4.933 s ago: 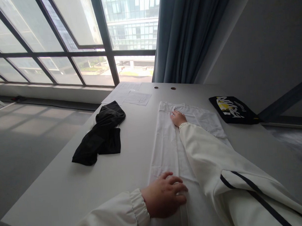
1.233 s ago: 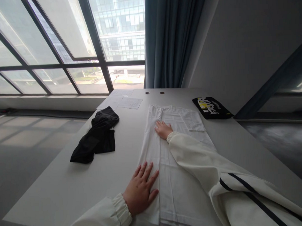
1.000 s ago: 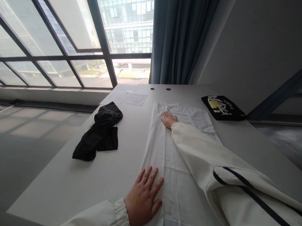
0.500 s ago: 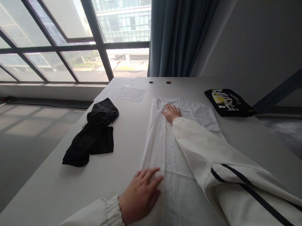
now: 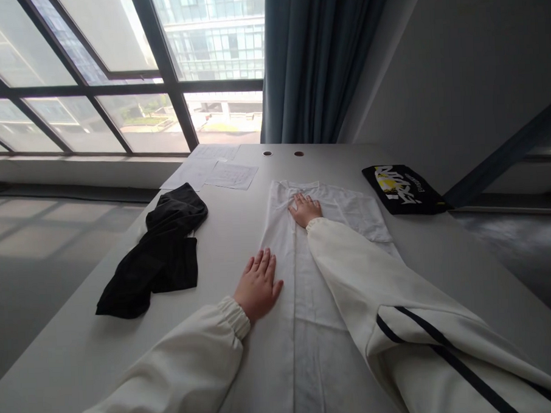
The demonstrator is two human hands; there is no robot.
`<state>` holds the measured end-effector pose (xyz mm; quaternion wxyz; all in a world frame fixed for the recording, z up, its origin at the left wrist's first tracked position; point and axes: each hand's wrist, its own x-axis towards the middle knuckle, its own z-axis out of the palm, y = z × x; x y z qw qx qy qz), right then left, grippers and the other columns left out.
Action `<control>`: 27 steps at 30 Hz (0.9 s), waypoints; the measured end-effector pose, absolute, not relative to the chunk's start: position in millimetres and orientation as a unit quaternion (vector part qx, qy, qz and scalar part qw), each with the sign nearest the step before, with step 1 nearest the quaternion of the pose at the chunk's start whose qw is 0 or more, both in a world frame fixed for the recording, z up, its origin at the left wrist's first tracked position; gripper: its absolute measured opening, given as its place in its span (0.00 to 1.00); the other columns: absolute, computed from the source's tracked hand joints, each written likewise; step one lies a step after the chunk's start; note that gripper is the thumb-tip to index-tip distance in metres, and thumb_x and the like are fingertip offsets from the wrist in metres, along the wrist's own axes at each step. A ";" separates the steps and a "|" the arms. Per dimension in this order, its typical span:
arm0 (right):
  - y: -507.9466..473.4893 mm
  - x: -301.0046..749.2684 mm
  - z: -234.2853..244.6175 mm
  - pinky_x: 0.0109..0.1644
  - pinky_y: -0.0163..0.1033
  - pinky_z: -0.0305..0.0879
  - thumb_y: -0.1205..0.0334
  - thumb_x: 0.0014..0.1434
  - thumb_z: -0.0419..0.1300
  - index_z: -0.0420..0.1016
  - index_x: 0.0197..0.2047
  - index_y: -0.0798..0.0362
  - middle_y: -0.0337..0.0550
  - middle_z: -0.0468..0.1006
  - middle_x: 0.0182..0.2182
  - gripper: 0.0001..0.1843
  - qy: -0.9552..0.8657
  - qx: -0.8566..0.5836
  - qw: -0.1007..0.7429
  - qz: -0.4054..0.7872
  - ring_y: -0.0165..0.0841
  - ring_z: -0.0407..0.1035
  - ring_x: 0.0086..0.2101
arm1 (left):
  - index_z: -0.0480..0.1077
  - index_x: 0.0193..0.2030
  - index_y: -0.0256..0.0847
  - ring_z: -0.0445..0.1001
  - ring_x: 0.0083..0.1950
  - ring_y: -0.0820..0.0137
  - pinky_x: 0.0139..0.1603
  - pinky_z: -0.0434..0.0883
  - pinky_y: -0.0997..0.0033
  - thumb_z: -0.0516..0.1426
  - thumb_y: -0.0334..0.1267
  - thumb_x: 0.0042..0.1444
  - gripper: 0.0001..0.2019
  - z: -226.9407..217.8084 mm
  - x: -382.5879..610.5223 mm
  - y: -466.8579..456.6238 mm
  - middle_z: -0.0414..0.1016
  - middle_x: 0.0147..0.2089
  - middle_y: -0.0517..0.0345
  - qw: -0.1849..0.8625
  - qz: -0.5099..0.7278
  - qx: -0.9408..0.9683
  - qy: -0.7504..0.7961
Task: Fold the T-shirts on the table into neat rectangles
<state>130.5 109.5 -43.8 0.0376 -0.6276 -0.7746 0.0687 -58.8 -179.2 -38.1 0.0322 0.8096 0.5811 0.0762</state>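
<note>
— Pressing flat: left hand, fingers spread, palm down on the folded left edge of the white garment. Right hand likewise open and flat, up near the collar. Nothing pinched.

— Lying where?

— Stretched lengthwise down the middle of the white table, between the crumpled black garment on the left and the folded black shirt on the right.

— Handling?

— Probably light, thin, limp cloth; creasing easily, sliding a little on the smooth top. Best gripped along a folded edge or at the corners, not mid-panel.

— Any writing?

— Yellow and white lettering on the folded black shirt, too skewed to read. Printed sheets beyond, text too small.
</note>
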 end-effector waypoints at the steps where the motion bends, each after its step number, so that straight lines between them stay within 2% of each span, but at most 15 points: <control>1: 110.3 130.9 -44.3 0.77 0.63 0.36 0.38 0.72 0.36 0.44 0.82 0.51 0.46 0.41 0.80 0.43 -0.775 -0.627 0.035 0.069 0.49 0.40 0.77 | 0.53 0.79 0.30 0.46 0.83 0.49 0.79 0.51 0.45 0.47 0.51 0.73 0.35 -39.3 -62.0 -194.3 0.47 0.82 0.36 0.028 0.080 0.813 0.576; 7: 110.9 132.5 -36.8 0.77 0.64 0.37 0.40 0.73 0.37 0.43 0.82 0.49 0.45 0.38 0.81 0.41 -0.774 -0.629 0.037 0.066 0.49 0.36 0.77 | 0.50 0.81 0.35 0.44 0.83 0.49 0.79 0.50 0.41 0.48 0.51 0.73 0.36 -43.4 -73.4 -273.5 0.45 0.82 0.38 -0.012 0.098 0.819 0.565; 9: 101.1 129.9 -29.9 0.78 0.63 0.36 0.42 0.74 0.38 0.45 0.82 0.53 0.50 0.40 0.80 0.40 -0.792 -0.606 0.054 0.050 0.49 0.35 0.77 | 0.49 0.81 0.34 0.43 0.83 0.48 0.79 0.49 0.40 0.49 0.51 0.73 0.36 -41.7 -75.1 -289.9 0.45 0.82 0.37 -0.017 0.093 0.823 0.560; 12: 65.2 120.5 -24.7 0.78 0.59 0.35 0.44 0.75 0.37 0.51 0.80 0.62 0.60 0.47 0.79 0.40 -0.856 -0.513 0.068 0.025 0.48 0.41 0.77 | 0.50 0.81 0.32 0.42 0.83 0.47 0.79 0.48 0.39 0.49 0.52 0.73 0.37 -37.6 -75.9 -304.6 0.46 0.82 0.36 -0.010 0.085 0.831 0.550; 14: 28.9 111.3 -28.0 0.79 0.57 0.35 0.40 0.75 0.36 0.56 0.78 0.63 0.61 0.49 0.78 0.42 -0.907 -0.417 0.056 0.026 0.48 0.43 0.76 | 0.50 0.80 0.31 0.42 0.83 0.47 0.80 0.48 0.40 0.49 0.52 0.73 0.37 -35.7 -74.9 -309.8 0.46 0.82 0.35 -0.001 0.082 0.837 0.541; 17: -23.1 96.1 -38.6 0.79 0.55 0.37 0.34 0.73 0.36 0.53 0.79 0.60 0.59 0.53 0.77 0.46 -0.934 -0.353 0.024 0.044 0.46 0.45 0.76 | 0.50 0.80 0.29 0.42 0.83 0.47 0.80 0.49 0.42 0.48 0.53 0.73 0.37 -35.8 -71.5 -314.5 0.46 0.82 0.34 0.010 0.089 0.840 0.535; 21: -37.4 76.5 -43.2 0.79 0.54 0.38 0.32 0.72 0.37 0.47 0.81 0.60 0.57 0.43 0.79 0.49 -0.921 -0.385 0.008 0.057 0.46 0.38 0.78 | 0.49 0.80 0.30 0.42 0.83 0.46 0.80 0.49 0.40 0.49 0.53 0.73 0.38 -38.5 -66.5 -318.9 0.47 0.81 0.33 0.013 0.093 0.830 0.549; 24: -5.1 62.7 -36.4 0.79 0.55 0.37 0.35 0.73 0.36 0.45 0.81 0.62 0.57 0.41 0.79 0.47 -0.903 -0.424 0.003 0.071 0.46 0.38 0.77 | 0.49 0.81 0.31 0.41 0.83 0.45 0.79 0.50 0.38 0.50 0.52 0.72 0.38 -38.4 -64.1 -321.6 0.45 0.82 0.33 0.026 0.083 0.830 0.550; 27: 39.8 49.8 -30.7 0.79 0.52 0.35 0.38 0.74 0.35 0.45 0.80 0.65 0.58 0.41 0.79 0.46 -0.880 -0.467 0.002 0.082 0.44 0.36 0.78 | 0.49 0.81 0.31 0.40 0.83 0.43 0.79 0.51 0.37 0.51 0.52 0.71 0.39 -35.2 -62.4 -323.3 0.42 0.82 0.33 0.049 0.072 0.828 0.554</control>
